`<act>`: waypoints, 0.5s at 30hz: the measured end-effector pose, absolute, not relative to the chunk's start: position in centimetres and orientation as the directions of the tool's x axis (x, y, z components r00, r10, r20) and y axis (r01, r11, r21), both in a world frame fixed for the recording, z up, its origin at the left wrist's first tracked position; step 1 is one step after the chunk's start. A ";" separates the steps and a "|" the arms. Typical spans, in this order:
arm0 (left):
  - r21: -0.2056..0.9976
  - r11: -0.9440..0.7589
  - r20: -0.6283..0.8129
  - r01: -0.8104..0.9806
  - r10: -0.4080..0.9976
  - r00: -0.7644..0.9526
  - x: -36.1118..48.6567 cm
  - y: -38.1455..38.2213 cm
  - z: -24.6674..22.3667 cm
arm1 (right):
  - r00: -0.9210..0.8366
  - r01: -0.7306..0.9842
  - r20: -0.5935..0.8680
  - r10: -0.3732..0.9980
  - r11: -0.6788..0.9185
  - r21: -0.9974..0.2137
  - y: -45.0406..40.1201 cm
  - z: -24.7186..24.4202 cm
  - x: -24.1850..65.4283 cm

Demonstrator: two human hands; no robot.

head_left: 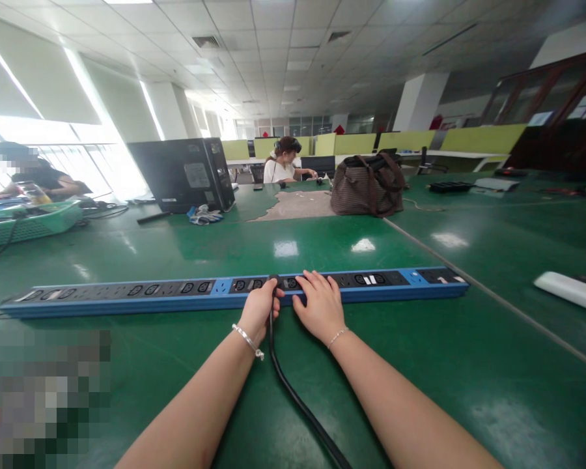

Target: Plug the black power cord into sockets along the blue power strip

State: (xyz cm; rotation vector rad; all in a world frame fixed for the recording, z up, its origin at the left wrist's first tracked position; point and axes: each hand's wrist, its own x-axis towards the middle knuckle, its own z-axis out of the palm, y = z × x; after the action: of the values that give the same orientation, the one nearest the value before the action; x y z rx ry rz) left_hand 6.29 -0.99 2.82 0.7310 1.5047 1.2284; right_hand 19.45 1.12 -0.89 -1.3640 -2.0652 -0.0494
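A long blue power strip (pixel 218 301) with black socket panels lies crosswise on the green table. My left hand (pixel 260 305) is closed around the plug (pixel 273 280) of a black cable, at the sockets near the strip's middle. The plug is mostly covered by my fingers, so I cannot tell how deep it sits. From it the black cable (pixel 293 389) runs down between my forearms. Just to the right, my right hand (pixel 321 303) lies over the strip, fingers spread across the top and thumb along the near side.
Behind the strip are a monitor (pixel 176 176), gloves (pixel 204 215) and a brown bag (pixel 366 185). A green basket (pixel 32 228) stands at left, a white bar-shaped object (pixel 573 292) at right. One person (pixel 283 168) sits across the table, another (pixel 39 176) at far left.
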 end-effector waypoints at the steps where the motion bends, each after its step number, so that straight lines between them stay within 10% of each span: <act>1: 0.948 0.286 -0.316 -0.138 0.898 -0.305 6.3 -1.0 2.8 | -0.243 0.834 0.534 0.810 0.456 -0.311 1.1 -0.9 19.4; 9: 0.967 0.211 -0.246 -0.139 0.917 -0.314 6.5 -1.4 4.0 | -0.238 0.832 0.539 0.808 0.457 -0.316 1.2 -1.0 19.3; 15: 0.964 -0.155 0.095 -0.215 0.959 -0.267 4.3 -4.3 12.0 | -0.243 0.829 0.531 0.812 0.458 -0.320 1.1 -0.9 19.4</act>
State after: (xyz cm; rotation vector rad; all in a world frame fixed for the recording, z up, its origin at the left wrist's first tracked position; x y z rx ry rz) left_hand 4.32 -4.33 12.04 0.9875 1.1470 1.5949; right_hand 19.37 1.13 -0.89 -1.3629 -2.0641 -0.0347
